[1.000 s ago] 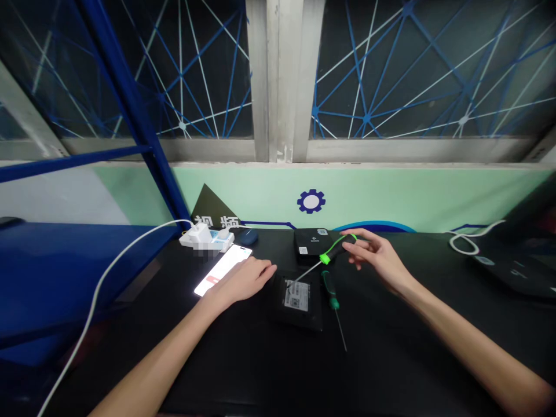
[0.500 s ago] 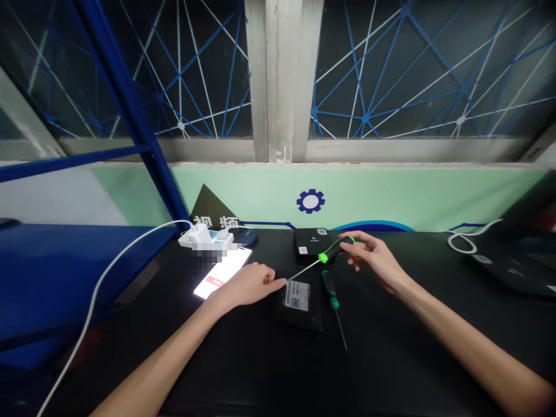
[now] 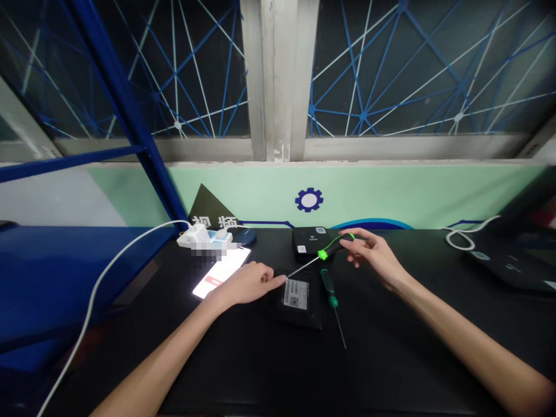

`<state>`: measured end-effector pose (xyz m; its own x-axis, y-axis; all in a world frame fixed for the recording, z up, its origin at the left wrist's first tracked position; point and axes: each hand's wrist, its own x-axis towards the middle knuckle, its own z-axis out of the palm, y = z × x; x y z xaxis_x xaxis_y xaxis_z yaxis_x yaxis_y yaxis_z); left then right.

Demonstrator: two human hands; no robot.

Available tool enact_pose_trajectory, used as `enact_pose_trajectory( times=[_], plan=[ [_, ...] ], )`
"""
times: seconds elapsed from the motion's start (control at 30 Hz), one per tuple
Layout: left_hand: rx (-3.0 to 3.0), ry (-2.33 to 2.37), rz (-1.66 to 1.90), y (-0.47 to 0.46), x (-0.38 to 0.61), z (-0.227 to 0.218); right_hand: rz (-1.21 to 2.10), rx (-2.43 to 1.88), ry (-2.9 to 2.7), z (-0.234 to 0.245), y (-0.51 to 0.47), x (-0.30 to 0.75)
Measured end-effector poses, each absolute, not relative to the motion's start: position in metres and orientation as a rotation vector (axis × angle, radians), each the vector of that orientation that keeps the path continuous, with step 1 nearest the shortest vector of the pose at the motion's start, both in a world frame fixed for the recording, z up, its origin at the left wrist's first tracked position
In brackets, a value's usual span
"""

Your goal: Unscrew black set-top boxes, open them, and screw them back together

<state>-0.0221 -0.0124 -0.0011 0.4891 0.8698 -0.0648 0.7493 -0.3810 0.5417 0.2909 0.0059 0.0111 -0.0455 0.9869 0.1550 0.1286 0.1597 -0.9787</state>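
Note:
A small black box (image 3: 299, 301) with a white label lies flat on the black table (image 3: 260, 370). My right hand (image 3: 373, 255) is closed on the black-and-green handle of a screwdriver (image 3: 330, 248), whose thin shaft slants down-left to the box's upper-left corner. My left hand (image 3: 245, 282) rests at the box's left edge, index finger stretched out to that corner by the screwdriver tip, the other fingers curled. A second, dark-green screwdriver (image 3: 332, 301) lies on the table just right of the box.
A second black box (image 3: 310, 243) sits behind the first. A lit phone (image 3: 221, 271) lies left of my left hand, beside a white power strip (image 3: 204, 238) with a white cable. A dark flat device (image 3: 508, 263) and a coiled white cable (image 3: 460, 238) lie at the far right.
My left hand slid right and pointed its index finger at the box's corner. The screwdriver tip swung left to that corner. The view shifted slightly.

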Motion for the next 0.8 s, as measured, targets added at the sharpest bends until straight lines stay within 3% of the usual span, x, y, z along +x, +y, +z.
enact_pose_trajectory(
  times=[0.8],
  plan=[
    [2.218,1.423,0.315,-0.0125,-0.0187,-0.0049,1.049,-1.195,-1.418,0.0091,0.0068,0.2906]
  ],
)
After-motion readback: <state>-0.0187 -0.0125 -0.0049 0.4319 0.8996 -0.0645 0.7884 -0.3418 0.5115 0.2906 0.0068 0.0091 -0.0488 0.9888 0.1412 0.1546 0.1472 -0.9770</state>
